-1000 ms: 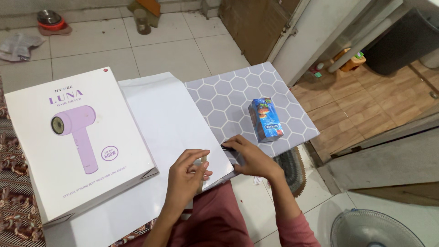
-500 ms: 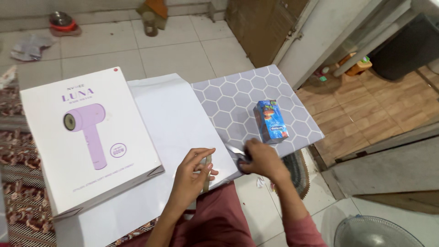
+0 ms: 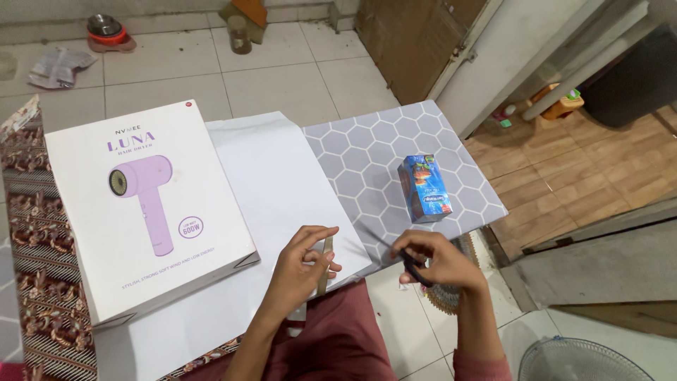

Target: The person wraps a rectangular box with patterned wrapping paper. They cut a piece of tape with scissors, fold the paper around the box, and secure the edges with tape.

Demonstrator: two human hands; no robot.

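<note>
Hands (image 3: 367,264) drawn apart, white paper (image 3: 275,183), tiled floor (image 3: 282,77)

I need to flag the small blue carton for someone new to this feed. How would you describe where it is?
Find the grey hexagon-patterned sheet on the floor, right of the big white box with a purple hair dryer pictured on it. The small blue carton lies alone near that sheet's right edge, just beyond the right hand. It is the only bright blue thing there.

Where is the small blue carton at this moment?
In the head view, the small blue carton lies on the grey hexagon-patterned sheet, to the right of the white paper and just beyond the right hand.
</note>
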